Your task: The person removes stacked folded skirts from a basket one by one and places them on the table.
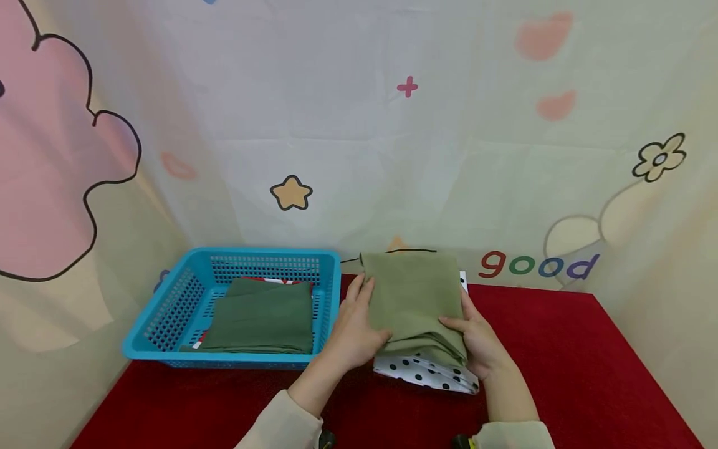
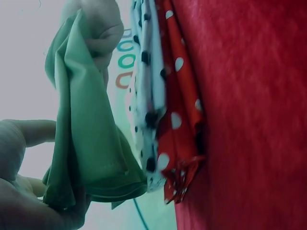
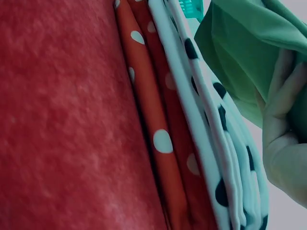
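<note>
A folded light olive-green cloth is held between both hands, raised above a stack of folded fabric. My left hand grips its left edge, thumb on the near side. On the opposite edge, my right hand pinches the cloth with the thumb on top and fingers beneath. Under it lies a folded white cloth with black dots. Below that, the right wrist view shows a folded red cloth with white dots resting on the table. A gap separates the green cloth from the stack in the left wrist view.
A blue plastic basket stands left of the stack. Inside it lies a folded dark green cloth, with red-and-white fabric showing at its back edge. Red fabric covers the table. A printed curtain hangs behind.
</note>
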{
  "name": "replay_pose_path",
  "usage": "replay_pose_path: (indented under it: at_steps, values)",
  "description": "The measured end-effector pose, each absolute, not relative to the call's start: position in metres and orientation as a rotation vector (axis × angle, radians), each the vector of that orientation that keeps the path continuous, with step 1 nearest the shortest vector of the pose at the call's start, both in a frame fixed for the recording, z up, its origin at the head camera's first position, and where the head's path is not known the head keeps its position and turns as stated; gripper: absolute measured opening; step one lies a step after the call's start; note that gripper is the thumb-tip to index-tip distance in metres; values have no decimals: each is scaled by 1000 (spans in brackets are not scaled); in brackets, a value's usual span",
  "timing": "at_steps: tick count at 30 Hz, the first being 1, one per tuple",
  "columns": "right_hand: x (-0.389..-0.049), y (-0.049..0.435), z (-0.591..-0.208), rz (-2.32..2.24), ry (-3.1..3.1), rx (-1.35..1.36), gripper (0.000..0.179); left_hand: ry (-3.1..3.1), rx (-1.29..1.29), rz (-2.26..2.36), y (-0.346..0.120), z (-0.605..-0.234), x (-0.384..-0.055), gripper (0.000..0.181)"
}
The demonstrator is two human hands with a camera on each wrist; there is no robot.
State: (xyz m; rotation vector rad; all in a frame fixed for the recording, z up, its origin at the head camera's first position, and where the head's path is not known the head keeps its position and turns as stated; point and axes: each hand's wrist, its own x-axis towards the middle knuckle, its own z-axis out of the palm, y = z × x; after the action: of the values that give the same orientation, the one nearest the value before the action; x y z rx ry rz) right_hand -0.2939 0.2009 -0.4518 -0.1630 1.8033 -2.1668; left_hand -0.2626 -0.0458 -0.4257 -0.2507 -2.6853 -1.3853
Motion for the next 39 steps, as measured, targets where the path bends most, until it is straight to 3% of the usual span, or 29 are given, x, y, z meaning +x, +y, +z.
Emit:
replay_pose_path:
  at_steps: [15, 25, 33, 39]
  values:
    - [-303, 221, -465, -2065, 1931, -2, 91, -2646, -235, -1482, -21, -463, -284, 97]
    - [-305, 235, -468, -1938, 2057, -99, 103, -2673, -265, -1523, -21, -474, -294, 102]
    - [-302, 234, -464, -1802, 2212, -159, 88, -2730, -246, -1502, -21, -473, -292, 102]
    - [-302, 235, -466, -1772, 2269, -225, 90, -2787, -246, -1486, -22, -473, -290, 101]
